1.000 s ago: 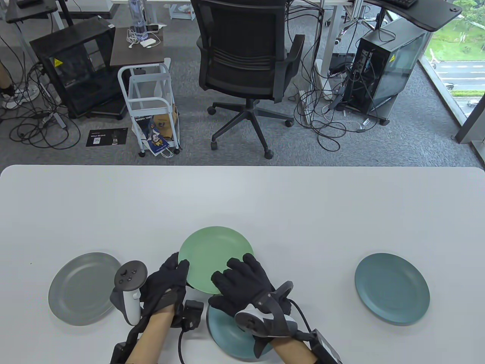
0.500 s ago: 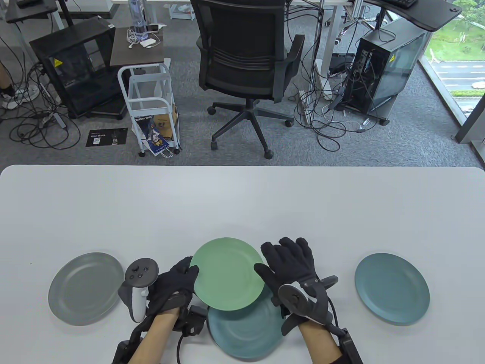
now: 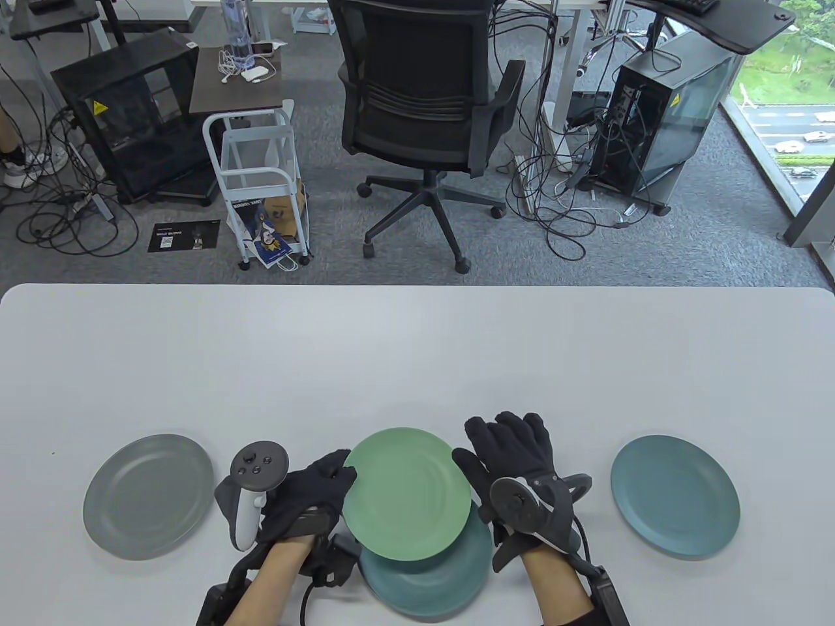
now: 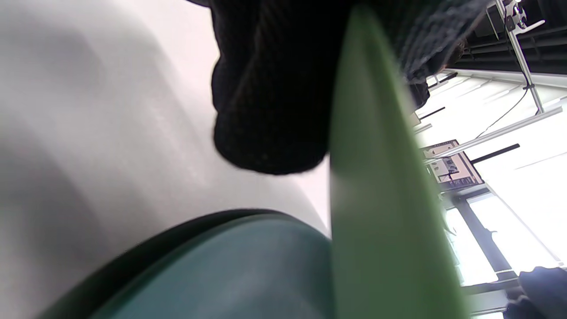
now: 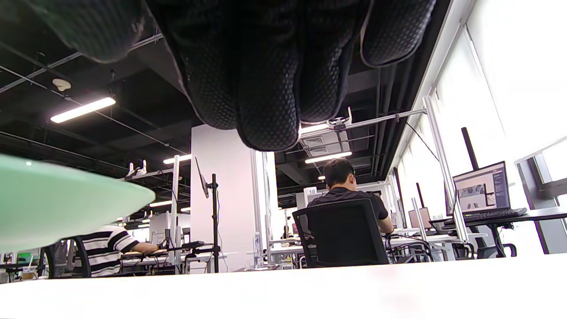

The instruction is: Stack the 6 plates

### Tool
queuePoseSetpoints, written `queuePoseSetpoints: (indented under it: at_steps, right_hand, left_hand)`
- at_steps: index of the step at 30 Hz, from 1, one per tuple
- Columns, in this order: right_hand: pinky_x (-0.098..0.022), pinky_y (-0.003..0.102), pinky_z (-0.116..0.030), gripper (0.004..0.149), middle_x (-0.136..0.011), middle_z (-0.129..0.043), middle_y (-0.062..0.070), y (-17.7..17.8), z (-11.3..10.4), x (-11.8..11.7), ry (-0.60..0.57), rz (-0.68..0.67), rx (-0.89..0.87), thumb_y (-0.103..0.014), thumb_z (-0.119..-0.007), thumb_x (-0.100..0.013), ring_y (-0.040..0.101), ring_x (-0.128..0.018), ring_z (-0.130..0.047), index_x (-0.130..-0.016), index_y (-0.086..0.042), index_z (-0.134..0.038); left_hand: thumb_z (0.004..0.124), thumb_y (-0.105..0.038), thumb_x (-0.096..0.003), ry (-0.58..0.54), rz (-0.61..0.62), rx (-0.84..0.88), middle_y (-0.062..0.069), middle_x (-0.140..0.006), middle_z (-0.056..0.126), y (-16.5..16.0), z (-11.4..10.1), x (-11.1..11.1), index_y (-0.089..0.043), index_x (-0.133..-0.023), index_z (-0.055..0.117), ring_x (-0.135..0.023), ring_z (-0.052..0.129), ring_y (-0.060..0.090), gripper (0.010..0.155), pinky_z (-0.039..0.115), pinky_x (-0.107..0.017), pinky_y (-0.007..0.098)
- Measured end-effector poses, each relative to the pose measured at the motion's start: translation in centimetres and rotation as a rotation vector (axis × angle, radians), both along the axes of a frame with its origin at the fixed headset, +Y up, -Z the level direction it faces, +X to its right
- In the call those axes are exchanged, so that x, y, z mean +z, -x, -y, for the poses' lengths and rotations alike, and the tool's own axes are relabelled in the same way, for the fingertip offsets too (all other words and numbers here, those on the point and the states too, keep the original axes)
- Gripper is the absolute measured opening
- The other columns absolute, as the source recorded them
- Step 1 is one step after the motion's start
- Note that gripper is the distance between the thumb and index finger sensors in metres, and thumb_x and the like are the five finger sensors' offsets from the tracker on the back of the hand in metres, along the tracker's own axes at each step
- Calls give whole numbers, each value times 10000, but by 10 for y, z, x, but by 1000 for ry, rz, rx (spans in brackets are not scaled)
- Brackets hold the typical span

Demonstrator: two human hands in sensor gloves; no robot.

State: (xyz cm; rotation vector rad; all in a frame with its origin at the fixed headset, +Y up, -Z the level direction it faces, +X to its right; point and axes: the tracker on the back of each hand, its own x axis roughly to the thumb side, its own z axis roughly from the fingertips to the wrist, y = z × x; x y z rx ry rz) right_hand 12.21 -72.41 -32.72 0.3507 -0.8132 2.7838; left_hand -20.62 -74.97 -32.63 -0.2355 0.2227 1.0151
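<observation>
Your left hand holds the green plate by its left edge, low in the middle of the table view. That grip is clenched on the rim, with fingers under the plate, as the left wrist view shows. Holding it by the edge keeps the plate flat so it can slide over the one below.

The green plate sits over the far part of the teal plate at the bottom middle. It is not lined up yet; the teal plate sticks out toward the bottom edge. From the left wrist view there looks to be a gap between the two, so I think the green plate is lifted.

Your right hand is just beside the green plate's right edge with its grip released and fingers spread. It holds nothing. I think it waits there to steady the plate as it goes down.

A grey plate lies flat at the lower left of the tabletop. A blue plate lies flat at the lower right. Both are well apart from the hands and wait their turn. I can see only four plates.
</observation>
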Motion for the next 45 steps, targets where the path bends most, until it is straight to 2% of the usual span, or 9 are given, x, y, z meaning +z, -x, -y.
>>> queuePoseSetpoints:
  at_steps: [9,10,13,16,21,28,31,38,45]
  right_hand:
    - [-775,536,-521,604,-749,-940,-56,0,2,-1,24,0,-9,-673,-561,-494,220,-886,-800,-898,-289,-794]
    - [-775,535,-521,603,-745,-941,-58,0,2,-1,25,0,-9,-673,-561,-494,219,-884,-802,-896,-290,-795]
    - [-775,535,-522,602,-738,-945,-57,-1,3,-2,39,-1,-6,-671,-563,-494,220,-880,-806,-894,-288,-798]
    - [-774,534,-525,602,-739,-945,-57,-1,4,-3,50,1,1,-671,-564,-494,220,-879,-807,-895,-287,-798]
    - [-773,532,-528,596,-736,-947,-56,0,5,-3,62,2,1,-667,-569,-496,220,-877,-809,-894,-287,-799]
    - [-773,534,-526,587,-736,-947,-57,-3,7,-5,91,18,-7,-661,-578,-501,221,-875,-810,-893,-285,-800]
    - [-772,536,-525,583,-735,-948,-55,-4,8,-6,98,22,-18,-659,-581,-502,221,-874,-811,-892,-286,-802]
    - [-771,535,-527,575,-729,-951,-58,-4,9,-6,111,28,-25,-654,-587,-506,220,-871,-815,-889,-285,-804]
    - [-770,534,-530,565,-718,-957,-60,-6,11,-7,138,33,-40,-648,-596,-508,218,-865,-821,-882,-283,-811]
  left_hand:
    - [828,-479,-359,75,147,-95,-7,-388,1098,-10,2,-3,-306,-846,848,-620,996,149,517,459,-807,459]
    - [820,-511,-354,67,139,-141,-15,-385,1105,-12,1,-2,-287,-832,874,-610,992,173,530,449,-807,464]
    - [780,-658,-302,-22,93,-449,-9,-418,1079,-17,-11,3,-253,-889,818,-625,967,190,714,453,-811,458]
    - [773,-669,-305,-59,16,-633,-22,-517,1063,-16,-22,7,-274,-909,792,-700,933,189,721,422,-829,457]
    - [799,-629,-328,-37,-138,-771,-24,-617,1042,3,-30,6,-287,-895,807,-781,887,192,662,376,-848,456]
    - [850,-602,-326,103,-375,-990,-75,-909,871,46,-33,2,-363,-973,686,-997,692,182,709,240,-879,478]
    - [863,-605,-323,235,-426,-1034,-97,-1010,751,67,-29,-1,-390,-1011,601,-1057,597,188,767,200,-883,487]
    - [908,-580,-306,421,-484,-1009,-96,-1001,736,101,-16,-4,-375,-998,619,-1051,587,189,778,188,-883,493]
    - [944,-502,-322,513,-483,-1005,-108,-953,786,115,-1,-9,-368,-951,686,-1041,605,167,693,187,-883,493]
